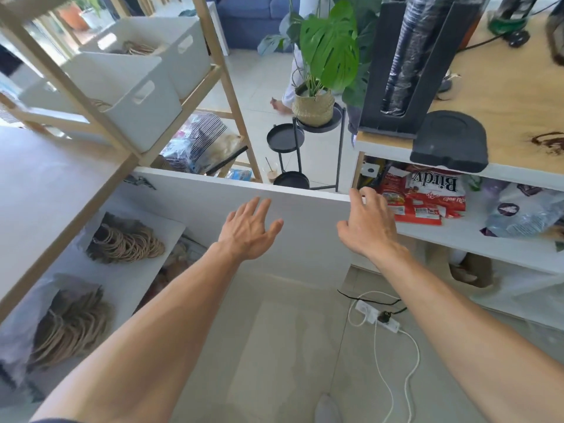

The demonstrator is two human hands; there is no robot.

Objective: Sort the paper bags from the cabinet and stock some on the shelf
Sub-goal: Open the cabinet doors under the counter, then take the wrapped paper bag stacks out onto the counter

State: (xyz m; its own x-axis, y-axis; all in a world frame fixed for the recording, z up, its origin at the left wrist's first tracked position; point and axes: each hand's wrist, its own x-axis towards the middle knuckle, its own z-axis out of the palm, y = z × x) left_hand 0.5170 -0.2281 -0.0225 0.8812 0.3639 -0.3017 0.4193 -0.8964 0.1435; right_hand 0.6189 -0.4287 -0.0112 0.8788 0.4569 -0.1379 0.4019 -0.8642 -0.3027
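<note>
An open white cabinet door [302, 215] swings out in front of me. My left hand [248, 230] hovers flat before its inner face, fingers spread, holding nothing. My right hand [369, 222] reaches to the door's free edge, fingers relaxed and slightly bent near that edge; contact cannot be told. Inside the cabinet at left, two bundles of brown paper bags with twisted handles lie wrapped in plastic, one on the upper shelf [125, 241] and one lower [68, 326]. White bins [143, 102] on the wooden shelf rack hold more bag handles [137, 47].
To the right, an open shelf holds red Birdy packs [424, 193] and a plastic bag [525, 209]. A wooden counter above carries a black cup dispenser [406, 62]. A power strip with white cable [381, 319] lies on the floor. A plant stand [314, 117] stands behind the door.
</note>
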